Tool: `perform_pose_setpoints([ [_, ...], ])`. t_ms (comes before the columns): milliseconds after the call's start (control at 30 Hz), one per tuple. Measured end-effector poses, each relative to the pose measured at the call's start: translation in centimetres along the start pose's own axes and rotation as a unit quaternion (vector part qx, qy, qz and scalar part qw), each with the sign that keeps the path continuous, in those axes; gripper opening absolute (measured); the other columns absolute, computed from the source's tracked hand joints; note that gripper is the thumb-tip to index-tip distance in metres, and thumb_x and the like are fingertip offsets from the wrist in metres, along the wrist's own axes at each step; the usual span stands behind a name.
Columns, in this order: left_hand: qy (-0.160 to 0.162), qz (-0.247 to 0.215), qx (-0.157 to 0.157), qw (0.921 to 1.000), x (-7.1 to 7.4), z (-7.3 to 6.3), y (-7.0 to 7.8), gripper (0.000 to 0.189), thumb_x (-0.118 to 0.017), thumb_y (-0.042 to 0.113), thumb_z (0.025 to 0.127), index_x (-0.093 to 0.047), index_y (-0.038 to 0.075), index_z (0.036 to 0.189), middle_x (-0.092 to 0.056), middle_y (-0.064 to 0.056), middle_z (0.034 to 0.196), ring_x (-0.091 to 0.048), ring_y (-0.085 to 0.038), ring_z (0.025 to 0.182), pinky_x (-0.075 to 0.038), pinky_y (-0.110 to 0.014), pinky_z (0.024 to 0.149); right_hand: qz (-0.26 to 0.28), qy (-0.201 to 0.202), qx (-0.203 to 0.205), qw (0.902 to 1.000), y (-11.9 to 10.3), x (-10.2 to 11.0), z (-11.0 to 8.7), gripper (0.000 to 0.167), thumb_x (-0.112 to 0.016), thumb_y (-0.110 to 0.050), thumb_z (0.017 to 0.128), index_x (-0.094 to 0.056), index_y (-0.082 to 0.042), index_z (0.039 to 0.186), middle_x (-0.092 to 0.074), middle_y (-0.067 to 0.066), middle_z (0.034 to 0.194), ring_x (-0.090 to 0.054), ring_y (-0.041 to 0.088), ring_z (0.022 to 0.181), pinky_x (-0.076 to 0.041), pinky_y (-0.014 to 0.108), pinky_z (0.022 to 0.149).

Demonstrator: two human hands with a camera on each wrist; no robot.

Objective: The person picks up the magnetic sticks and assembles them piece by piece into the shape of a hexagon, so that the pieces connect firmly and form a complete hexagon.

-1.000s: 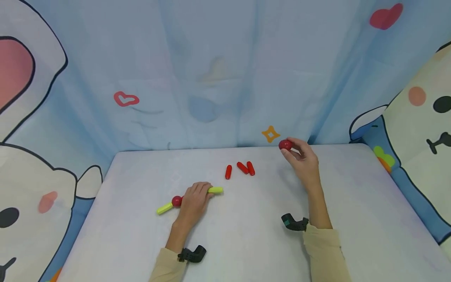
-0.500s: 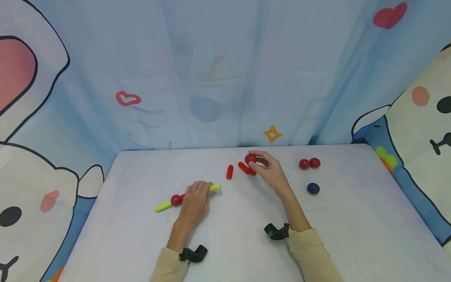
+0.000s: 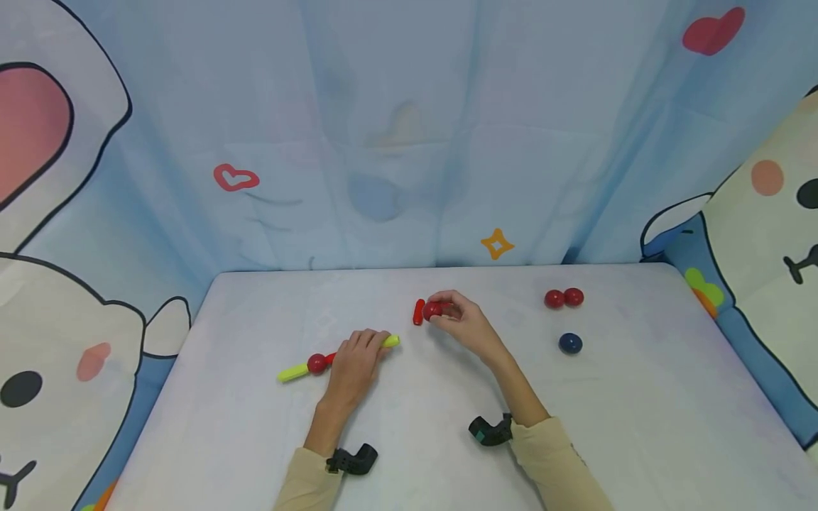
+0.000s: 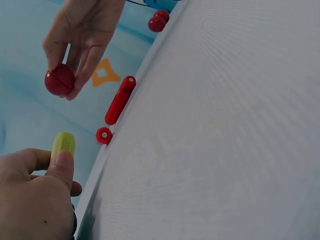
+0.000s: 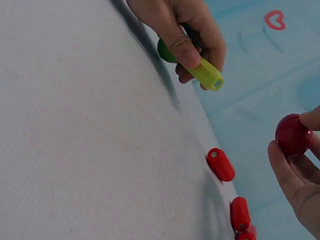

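My left hand (image 3: pixel 351 369) grips a joined chain of rods and balls above the table. On its left end a yellow-green rod (image 3: pixel 292 372), a red ball (image 3: pixel 316 364) and part of a red rod show; a green ball (image 5: pixel 166 51) and another yellow-green rod (image 5: pixel 207 75) show in the right wrist view. Fingers hide the middle of the chain. My right hand (image 3: pixel 469 328) pinches a single red ball (image 5: pixel 293 135) between thumb and fingertips, apart from the chain. Close by lies a loose red rod (image 3: pixel 418 312); more red rods (image 4: pixel 120 100) are hidden behind this hand in the head view.
Two red balls (image 3: pixel 554 299) sit side by side at the back right of the white table (image 3: pixel 671 397). A dark blue ball (image 3: pixel 570 343) lies nearer. Behind the table's far edge hangs a light blue printed curtain (image 3: pixel 358 142).
Carrying the red ball, my right hand has come left and nearer, to the loose red rods. This uncovers the two red balls and the blue ball. The left hand stays almost still.
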State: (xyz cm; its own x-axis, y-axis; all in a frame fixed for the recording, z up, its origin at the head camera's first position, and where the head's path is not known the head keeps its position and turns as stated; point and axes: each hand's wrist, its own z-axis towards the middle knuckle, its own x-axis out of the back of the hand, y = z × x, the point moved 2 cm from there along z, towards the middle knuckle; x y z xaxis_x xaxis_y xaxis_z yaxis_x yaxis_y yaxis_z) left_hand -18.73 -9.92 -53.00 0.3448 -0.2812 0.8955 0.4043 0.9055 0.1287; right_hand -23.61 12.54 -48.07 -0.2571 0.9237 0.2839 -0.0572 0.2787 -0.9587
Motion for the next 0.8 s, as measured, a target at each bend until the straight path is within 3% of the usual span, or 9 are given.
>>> perform_pose_setpoints([
  [200, 0.007, 0.005, 0.002, 1.0, 0.1, 0.0, 0.0, 0.032, -0.068, 0.026, 0.091, -0.062, 0.023, 0.123, -0.066, 0.002, 0.108, -0.058, -0.017, 0.106, -0.053, -0.031, 0.088, -0.021, -0.025, 0.014, 0.9994, 0.0, 0.1, 0.0, 0.045, -0.059, -0.011, 0.094, -0.051, -0.012, 0.138, -0.053, 0.014, 0.137, -0.055, 0.033, 0.122, -0.052, 0.04, 0.098],
  [367, 0.019, 0.004, 0.004, 0.9998, 0.1, 0.0, 0.0, 0.03, -0.068, 0.023, 0.091, -0.064, 0.024, 0.121, -0.065, 0.002, 0.106, -0.056, -0.018, 0.108, -0.052, -0.034, 0.091, -0.037, -0.038, -0.003, 0.9986, 0.4, 0.0, 0.0, 0.041, -0.06, -0.011, 0.093, -0.056, -0.011, 0.134, -0.049, 0.017, 0.14, -0.054, 0.035, 0.122, -0.053, 0.043, 0.096],
  [567, 0.018, 0.017, 0.009, 0.9996, 0.2, 0.0, 0.0, 0.029, -0.067, 0.019, 0.091, -0.065, 0.024, 0.119, -0.064, 0.001, 0.107, -0.056, -0.019, 0.11, -0.051, -0.037, 0.094, -0.034, -0.07, -0.029, 0.9966, 0.7, -0.7, -0.1, 0.039, -0.067, -0.025, 0.091, -0.058, -0.013, 0.127, -0.054, 0.012, 0.133, -0.06, 0.031, 0.119, -0.053, 0.043, 0.097],
  [800, 0.03, 0.017, 0.004, 0.9994, 0.3, 0.0, 0.0, 0.029, -0.069, 0.018, 0.089, -0.066, 0.023, 0.118, -0.064, 0.0, 0.106, -0.056, -0.021, 0.11, -0.052, -0.038, 0.095, -0.034, -0.109, -0.005, 0.9934, 0.9, -1.3, -0.2, 0.04, -0.066, -0.027, 0.092, -0.057, -0.011, 0.127, -0.062, 0.013, 0.122, -0.068, 0.028, 0.105, -0.054, 0.041, 0.095],
])
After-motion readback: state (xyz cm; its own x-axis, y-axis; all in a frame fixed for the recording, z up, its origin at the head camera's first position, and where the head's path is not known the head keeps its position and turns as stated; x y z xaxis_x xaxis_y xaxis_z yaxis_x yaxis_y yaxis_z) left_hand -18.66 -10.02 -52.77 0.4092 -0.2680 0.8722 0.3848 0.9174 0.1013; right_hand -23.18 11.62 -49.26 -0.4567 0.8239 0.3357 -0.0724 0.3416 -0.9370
